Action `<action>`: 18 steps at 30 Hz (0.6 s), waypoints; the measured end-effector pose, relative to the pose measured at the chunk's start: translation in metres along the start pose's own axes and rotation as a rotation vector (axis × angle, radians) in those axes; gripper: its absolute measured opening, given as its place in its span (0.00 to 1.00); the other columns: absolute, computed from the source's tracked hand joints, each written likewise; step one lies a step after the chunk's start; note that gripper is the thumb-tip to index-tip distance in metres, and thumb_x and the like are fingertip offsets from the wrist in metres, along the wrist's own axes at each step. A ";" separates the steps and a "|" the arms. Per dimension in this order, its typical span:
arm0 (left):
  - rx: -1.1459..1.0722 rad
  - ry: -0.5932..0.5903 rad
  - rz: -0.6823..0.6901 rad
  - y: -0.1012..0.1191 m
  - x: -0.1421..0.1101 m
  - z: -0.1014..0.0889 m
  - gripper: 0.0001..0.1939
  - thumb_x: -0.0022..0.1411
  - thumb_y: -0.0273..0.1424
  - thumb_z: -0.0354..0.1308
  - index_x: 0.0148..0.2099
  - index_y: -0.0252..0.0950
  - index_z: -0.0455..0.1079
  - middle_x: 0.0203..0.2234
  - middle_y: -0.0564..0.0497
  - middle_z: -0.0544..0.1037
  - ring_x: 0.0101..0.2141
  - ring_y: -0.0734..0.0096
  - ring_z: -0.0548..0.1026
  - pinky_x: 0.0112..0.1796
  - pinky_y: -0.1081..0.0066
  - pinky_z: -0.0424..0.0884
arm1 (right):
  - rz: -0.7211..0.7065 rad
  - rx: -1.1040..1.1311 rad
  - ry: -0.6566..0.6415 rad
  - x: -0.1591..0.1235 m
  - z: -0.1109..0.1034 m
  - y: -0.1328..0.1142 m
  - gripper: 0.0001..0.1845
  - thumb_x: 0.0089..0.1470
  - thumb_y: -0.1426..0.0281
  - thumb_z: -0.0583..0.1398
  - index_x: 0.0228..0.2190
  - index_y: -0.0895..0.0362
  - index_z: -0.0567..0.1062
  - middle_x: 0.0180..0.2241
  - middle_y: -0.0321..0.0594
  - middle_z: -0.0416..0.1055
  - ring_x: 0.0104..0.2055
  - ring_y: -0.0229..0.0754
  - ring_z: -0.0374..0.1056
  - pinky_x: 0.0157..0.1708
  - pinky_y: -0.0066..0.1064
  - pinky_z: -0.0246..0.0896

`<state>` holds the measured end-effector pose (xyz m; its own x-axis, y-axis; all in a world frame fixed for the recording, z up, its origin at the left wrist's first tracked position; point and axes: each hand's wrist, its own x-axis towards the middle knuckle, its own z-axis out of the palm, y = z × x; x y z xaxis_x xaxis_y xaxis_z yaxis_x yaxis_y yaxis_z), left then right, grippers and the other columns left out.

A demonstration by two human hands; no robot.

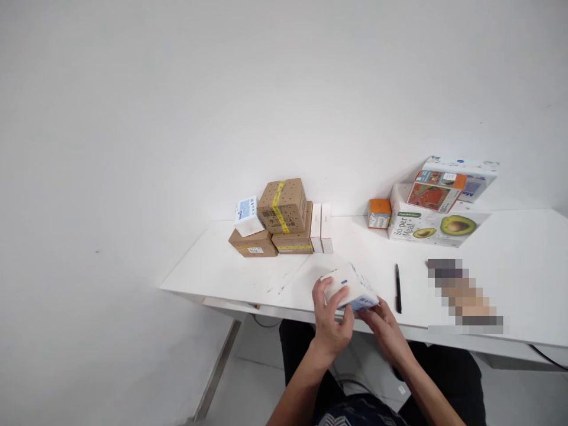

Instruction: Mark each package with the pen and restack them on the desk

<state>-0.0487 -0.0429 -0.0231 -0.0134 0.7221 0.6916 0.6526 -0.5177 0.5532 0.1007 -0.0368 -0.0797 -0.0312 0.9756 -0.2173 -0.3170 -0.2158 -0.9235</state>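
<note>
A small white box with blue print (346, 285) is held between my two hands, tilted, at the table's front edge. My left hand (332, 313) grips its left side, fingers spread over the top face and thumb at the lower edge. My right hand (385, 325) holds its lower right corner, with the fingertips partly hidden beneath it. Just to the right, a black pen (398, 289) lies on the white table (248, 284).
Brown cartons with yellow tape (284, 207), a white-and-blue box (248, 214) and two slim white boxes (321, 228) stand at the back left. An orange box (379, 214), an avocado-printed box (437, 229) and an orange-and-red box (435, 192) stand back right. A blurred patch (464, 293) covers something.
</note>
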 end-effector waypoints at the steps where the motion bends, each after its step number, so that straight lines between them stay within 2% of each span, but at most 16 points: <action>1: 0.038 0.005 0.029 0.002 0.003 -0.001 0.18 0.57 0.23 0.54 0.50 0.37 0.67 0.54 0.40 0.62 0.57 0.53 0.62 0.53 0.49 0.65 | 0.025 -0.058 -0.018 -0.001 0.001 0.001 0.26 0.49 0.59 0.62 0.49 0.55 0.66 0.44 0.44 0.74 0.44 0.46 0.71 0.41 0.36 0.67; 2: 0.067 0.005 0.044 0.002 0.005 -0.001 0.18 0.57 0.23 0.54 0.50 0.36 0.67 0.53 0.40 0.63 0.57 0.52 0.62 0.53 0.49 0.65 | 0.052 -0.133 -0.033 -0.002 0.000 0.001 0.27 0.50 0.57 0.61 0.49 0.56 0.66 0.38 0.42 0.75 0.37 0.45 0.72 0.34 0.34 0.67; 4: 0.092 -0.006 0.053 0.002 0.006 0.000 0.16 0.56 0.24 0.55 0.49 0.35 0.66 0.51 0.39 0.64 0.56 0.53 0.63 0.53 0.49 0.66 | 0.078 -0.289 -0.048 -0.001 -0.006 0.000 0.32 0.50 0.54 0.59 0.51 0.58 0.63 0.28 0.36 0.72 0.24 0.41 0.67 0.23 0.33 0.63; 6: 0.089 -0.030 0.067 0.001 0.006 0.004 0.16 0.56 0.24 0.55 0.48 0.35 0.66 0.51 0.39 0.65 0.56 0.53 0.64 0.52 0.50 0.68 | 0.031 -0.452 -0.042 0.002 -0.018 -0.005 0.35 0.50 0.52 0.57 0.54 0.59 0.61 0.22 0.31 0.68 0.19 0.40 0.63 0.21 0.33 0.59; 10: 0.088 -0.064 0.136 0.003 0.002 0.010 0.18 0.54 0.23 0.56 0.49 0.35 0.65 0.51 0.38 0.64 0.57 0.51 0.62 0.53 0.49 0.67 | -0.177 -0.858 0.109 0.012 -0.046 -0.028 0.29 0.51 0.52 0.53 0.47 0.59 0.69 0.21 0.35 0.68 0.22 0.44 0.65 0.28 0.37 0.62; 12: 0.091 -0.068 0.140 0.004 0.000 0.011 0.20 0.53 0.23 0.56 0.50 0.35 0.65 0.52 0.38 0.63 0.58 0.49 0.60 0.53 0.47 0.66 | -0.210 -1.086 0.246 0.020 -0.056 -0.042 0.28 0.53 0.53 0.51 0.48 0.58 0.69 0.28 0.42 0.71 0.25 0.46 0.68 0.29 0.39 0.63; 15: 0.105 -0.074 0.123 0.006 0.000 0.009 0.21 0.52 0.24 0.55 0.50 0.35 0.66 0.54 0.38 0.61 0.58 0.47 0.59 0.53 0.45 0.64 | -0.140 -1.380 0.357 0.034 -0.061 -0.053 0.32 0.55 0.53 0.49 0.54 0.59 0.66 0.39 0.53 0.70 0.31 0.52 0.71 0.29 0.42 0.63; 18: 0.114 -0.050 0.123 0.008 0.000 0.006 0.20 0.52 0.25 0.55 0.49 0.35 0.67 0.53 0.39 0.62 0.58 0.47 0.60 0.52 0.45 0.65 | -0.050 -1.515 0.328 0.049 -0.061 -0.050 0.30 0.57 0.58 0.48 0.57 0.58 0.66 0.38 0.55 0.68 0.33 0.55 0.71 0.29 0.44 0.63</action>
<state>-0.0390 -0.0442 -0.0216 0.1078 0.6800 0.7252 0.7287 -0.5503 0.4077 0.1727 0.0192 -0.0636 0.2155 0.9753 -0.0480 0.9172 -0.2191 -0.3327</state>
